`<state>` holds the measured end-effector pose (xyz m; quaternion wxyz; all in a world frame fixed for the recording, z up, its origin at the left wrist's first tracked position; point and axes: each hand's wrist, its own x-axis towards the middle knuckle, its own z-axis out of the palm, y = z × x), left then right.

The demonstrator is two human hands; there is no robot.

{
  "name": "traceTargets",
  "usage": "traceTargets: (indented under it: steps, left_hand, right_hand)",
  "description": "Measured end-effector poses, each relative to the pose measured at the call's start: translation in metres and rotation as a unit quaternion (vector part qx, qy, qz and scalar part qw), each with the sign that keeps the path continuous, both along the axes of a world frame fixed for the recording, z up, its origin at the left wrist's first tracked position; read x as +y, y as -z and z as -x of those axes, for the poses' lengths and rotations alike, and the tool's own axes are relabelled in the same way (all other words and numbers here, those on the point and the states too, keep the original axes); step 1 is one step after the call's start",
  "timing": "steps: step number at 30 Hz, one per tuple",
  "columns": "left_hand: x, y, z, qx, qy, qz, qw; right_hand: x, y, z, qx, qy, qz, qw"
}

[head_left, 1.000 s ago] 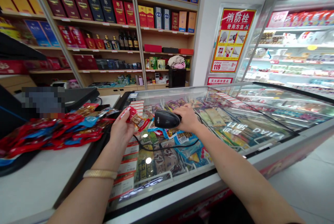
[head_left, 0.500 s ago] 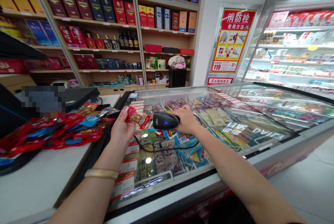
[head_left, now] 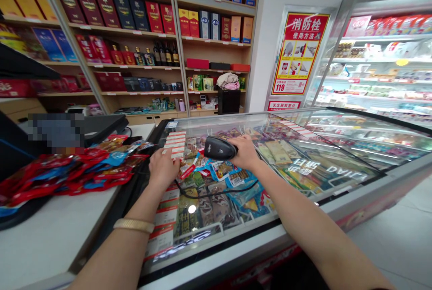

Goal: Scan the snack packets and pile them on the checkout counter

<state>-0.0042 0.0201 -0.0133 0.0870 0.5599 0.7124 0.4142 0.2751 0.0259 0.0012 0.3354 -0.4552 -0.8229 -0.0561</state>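
My right hand is wrapped round the handle of a black barcode scanner, which points left above the glass freezer lid. Palm down and low over the lid, my left hand has its fingertips on a small red snack packet; the fingers partly cover it. Beside that packet, several blue and red snack packets lie on the glass under and near the scanner. The scanner's black cable loops across the lid.
A heap of red and blue snack packets covers part of the white counter at left. The chest freezer runs across the front, wrapped goods showing through its glass. Behind stand shelves of boxes; a lit display fridge is at right.
My left hand has turned palm down and lowered the snack packet from beside the scanner to the glass. The scanner has shifted slightly right and up, and its blue light has faded.
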Motion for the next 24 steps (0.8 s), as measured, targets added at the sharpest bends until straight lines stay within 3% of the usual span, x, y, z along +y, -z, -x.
traceTargets:
  steps: [3, 7, 16, 21, 24]
  left_hand:
    - [0.002, -0.004, 0.012, 0.171, -0.018, 0.015, 0.985]
    - [0.012, -0.007, 0.029, 0.249, -0.040, 0.031, 0.967]
    - [0.029, 0.007, 0.045, 0.128, -0.067, -0.024, 0.989]
    - [0.021, -0.007, 0.039, 0.166, -0.041, -0.038, 0.985]
    - [0.016, -0.020, 0.035, 0.094, -0.036, -0.124, 0.987]
  right_hand:
    - [0.000, -0.001, 0.000, 0.007, 0.006, 0.003, 1.000]
    - [0.002, 0.000, -0.001, 0.005, 0.004, 0.000, 1.000]
    - [0.002, -0.001, -0.002, -0.005, 0.000, -0.011, 1.000]
    - [0.001, 0.000, -0.002, 0.011, 0.006, -0.017, 1.000]
    - [0.002, 0.000, -0.004, 0.030, 0.025, -0.021, 0.999]
